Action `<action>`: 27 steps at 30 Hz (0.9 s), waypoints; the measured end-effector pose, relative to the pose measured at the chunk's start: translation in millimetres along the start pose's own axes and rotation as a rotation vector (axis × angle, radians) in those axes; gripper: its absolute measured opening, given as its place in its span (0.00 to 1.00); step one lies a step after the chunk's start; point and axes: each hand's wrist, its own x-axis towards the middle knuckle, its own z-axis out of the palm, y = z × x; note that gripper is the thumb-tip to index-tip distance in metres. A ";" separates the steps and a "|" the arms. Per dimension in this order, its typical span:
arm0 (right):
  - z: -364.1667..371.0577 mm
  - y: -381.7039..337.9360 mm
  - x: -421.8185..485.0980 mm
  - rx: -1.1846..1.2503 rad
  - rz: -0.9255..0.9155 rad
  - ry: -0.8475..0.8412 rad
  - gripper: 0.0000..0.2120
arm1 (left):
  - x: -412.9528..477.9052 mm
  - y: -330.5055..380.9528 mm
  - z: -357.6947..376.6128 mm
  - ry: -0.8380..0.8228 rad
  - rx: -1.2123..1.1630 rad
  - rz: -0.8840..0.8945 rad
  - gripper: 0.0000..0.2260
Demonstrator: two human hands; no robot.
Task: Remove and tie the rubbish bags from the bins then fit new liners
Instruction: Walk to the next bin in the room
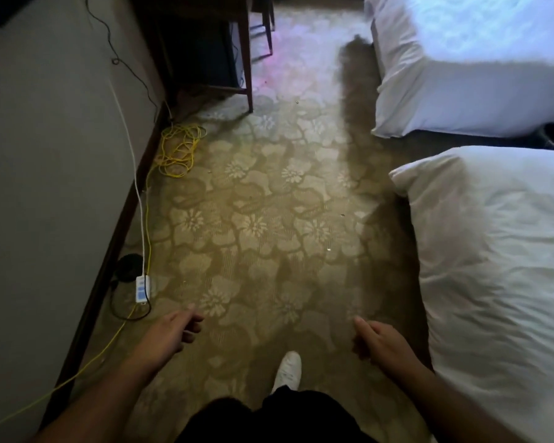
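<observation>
Both hands are empty. The left hand (173, 330) hangs low at the near left with its fingers loosely curled and the thumb pointing forward. The right hand (381, 343) mirrors it at the near right, relaxed and half-curled, gripping nothing. They hang apart on either side of the body, which suits a person crossing a room rather than working on something. One white shoe (288, 369) is planted ahead on the flowered carpet (253, 203), so this looks like a step in an approach.

No bin, rubbish bag or liner can be made out anywhere in view, so the task's things lie somewhere out of sight. A dark boxy shape (205, 52) sits under the wooden desk (247, 75) at the far left, but it is too dim to tell what it is.

The aisle runs between the wall (45, 155) on the left and two white-sheeted beds on the right, the near bed (493, 251) and the far bed (461, 59). A yellow cable (178, 151) lies coiled by the skirting board and trails towards the person. A white power strip (142, 287) rests on the carpet close to the wall. Both lie near the left side of the walking line and could catch a foot, so the middle of the aisle seems the safer path.

The task appears barely begun, with finding a bin as the likely step in hand.
</observation>
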 end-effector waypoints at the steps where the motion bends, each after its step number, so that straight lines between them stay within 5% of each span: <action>1: -4.6 -13.1 14.9 -0.013 -0.010 -0.004 0.22 | 8.9 9.5 -3.3 0.016 -0.008 -0.010 0.17; 14: -78.1 -164.8 184.7 0.139 0.057 -0.040 0.23 | 189.2 160.3 -16.2 0.004 -0.007 -0.094 0.20; 27: -177.4 -269.0 337.0 0.319 0.178 0.179 0.19 | 392.9 382.9 -21.3 -0.207 0.173 -0.071 0.18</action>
